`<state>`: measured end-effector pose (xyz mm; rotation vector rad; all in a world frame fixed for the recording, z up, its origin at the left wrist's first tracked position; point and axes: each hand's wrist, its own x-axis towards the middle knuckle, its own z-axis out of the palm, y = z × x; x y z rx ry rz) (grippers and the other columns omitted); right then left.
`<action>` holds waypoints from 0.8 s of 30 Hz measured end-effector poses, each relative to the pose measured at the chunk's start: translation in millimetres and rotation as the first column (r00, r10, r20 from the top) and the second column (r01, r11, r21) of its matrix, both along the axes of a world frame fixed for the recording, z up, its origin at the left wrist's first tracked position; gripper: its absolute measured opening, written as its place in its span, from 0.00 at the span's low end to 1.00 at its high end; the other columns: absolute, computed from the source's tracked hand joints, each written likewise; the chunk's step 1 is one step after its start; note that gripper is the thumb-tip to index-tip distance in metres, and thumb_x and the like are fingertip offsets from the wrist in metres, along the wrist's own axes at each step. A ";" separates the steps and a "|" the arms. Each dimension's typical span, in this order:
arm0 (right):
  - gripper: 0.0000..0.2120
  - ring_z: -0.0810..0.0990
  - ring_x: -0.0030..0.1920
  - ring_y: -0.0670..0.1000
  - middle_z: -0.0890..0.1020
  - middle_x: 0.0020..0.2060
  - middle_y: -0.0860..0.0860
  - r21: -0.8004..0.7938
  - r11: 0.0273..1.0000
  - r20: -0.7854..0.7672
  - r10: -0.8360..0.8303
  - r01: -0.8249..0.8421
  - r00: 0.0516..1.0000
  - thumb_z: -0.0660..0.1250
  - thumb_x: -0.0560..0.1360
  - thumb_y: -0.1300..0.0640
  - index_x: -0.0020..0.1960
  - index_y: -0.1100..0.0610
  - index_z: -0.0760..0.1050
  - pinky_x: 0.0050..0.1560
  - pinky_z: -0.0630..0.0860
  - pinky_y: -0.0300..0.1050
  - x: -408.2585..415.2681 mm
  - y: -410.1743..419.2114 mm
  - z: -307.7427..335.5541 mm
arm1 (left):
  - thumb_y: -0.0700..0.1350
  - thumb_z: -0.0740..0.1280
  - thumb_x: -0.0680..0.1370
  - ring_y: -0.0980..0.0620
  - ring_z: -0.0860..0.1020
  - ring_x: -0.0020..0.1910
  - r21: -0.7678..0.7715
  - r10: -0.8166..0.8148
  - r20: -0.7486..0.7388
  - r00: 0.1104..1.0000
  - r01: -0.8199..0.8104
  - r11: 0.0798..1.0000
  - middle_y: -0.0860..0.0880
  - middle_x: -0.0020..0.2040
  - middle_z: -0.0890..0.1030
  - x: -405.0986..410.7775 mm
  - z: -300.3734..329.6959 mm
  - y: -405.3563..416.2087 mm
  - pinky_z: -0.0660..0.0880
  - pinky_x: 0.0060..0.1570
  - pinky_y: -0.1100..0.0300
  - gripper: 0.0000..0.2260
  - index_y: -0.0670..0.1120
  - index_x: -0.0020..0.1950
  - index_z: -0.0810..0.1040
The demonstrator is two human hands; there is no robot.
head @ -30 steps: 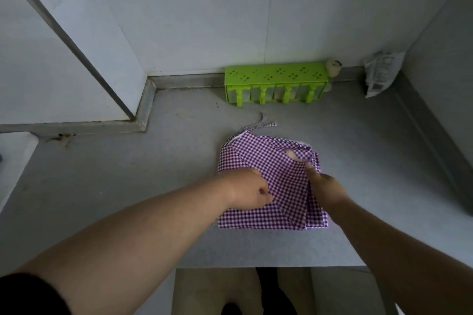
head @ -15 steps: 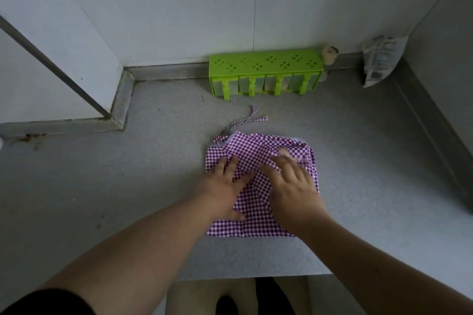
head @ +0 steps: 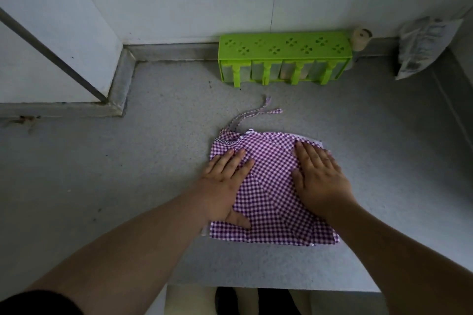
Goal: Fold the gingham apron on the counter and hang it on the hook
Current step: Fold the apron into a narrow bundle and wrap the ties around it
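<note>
The purple-and-white gingham apron (head: 272, 181) lies folded into a rough square on the grey counter (head: 128, 174), near its front edge. Its thin ties (head: 256, 114) trail off the far left corner toward the back wall. My left hand (head: 226, 184) lies flat on the apron's left side, fingers straight and spread. On the right side my right hand (head: 318, 176) presses down flat, fingers together. No hook is in view.
A bright green plastic rack (head: 282, 57) with several compartments stands against the back wall. A small beige roll (head: 361, 37) sits at its right end. A crumpled printed bag (head: 422, 46) leans in the right corner. A white panel with a raised ledge (head: 120, 84) boxes in the counter's left.
My hands went from pinching and folding the apron's edge to lying flat on it. Since half a second ago they have slid apart toward the left and right sides.
</note>
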<state>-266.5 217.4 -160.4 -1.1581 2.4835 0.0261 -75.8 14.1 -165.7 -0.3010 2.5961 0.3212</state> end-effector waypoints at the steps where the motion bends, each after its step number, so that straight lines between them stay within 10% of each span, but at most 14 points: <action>1: 0.32 0.41 0.82 0.52 0.44 0.83 0.51 0.018 1.000 -0.012 -0.008 0.008 1.000 0.37 0.83 0.38 0.83 0.49 0.36 0.80 0.37 0.51 -1.2 -1.7 3.3 | 0.85 0.62 0.62 0.44 0.27 0.81 0.004 0.002 0.005 1.000 -0.002 1.000 0.48 0.82 0.24 -0.5 0.4 -0.1 0.35 0.81 0.40 0.66 0.56 0.80 0.24; 8: 0.33 0.39 0.82 0.53 0.44 0.83 0.50 -0.220 0.968 -0.018 0.119 -0.120 0.993 0.50 0.82 0.46 0.84 0.50 0.42 0.80 0.37 0.57 65.8 -58.3 29.2 | 0.84 0.64 0.61 0.43 0.29 0.82 -0.039 0.000 0.004 1.000 0.000 0.999 0.44 0.83 0.29 0.6 1.6 0.8 0.36 0.81 0.41 0.68 0.51 0.84 0.30; 24: 0.34 0.42 0.83 0.51 0.46 0.84 0.50 0.014 1.000 -0.029 0.017 -0.016 0.999 0.35 0.81 0.35 0.83 0.48 0.38 0.81 0.37 0.53 -15.9 8.7 -1.6 | 0.85 0.64 0.61 0.44 0.27 0.81 -0.037 0.013 0.055 0.998 -0.011 0.999 0.48 0.81 0.23 -2.3 3.1 0.3 0.35 0.81 0.39 0.67 0.58 0.79 0.22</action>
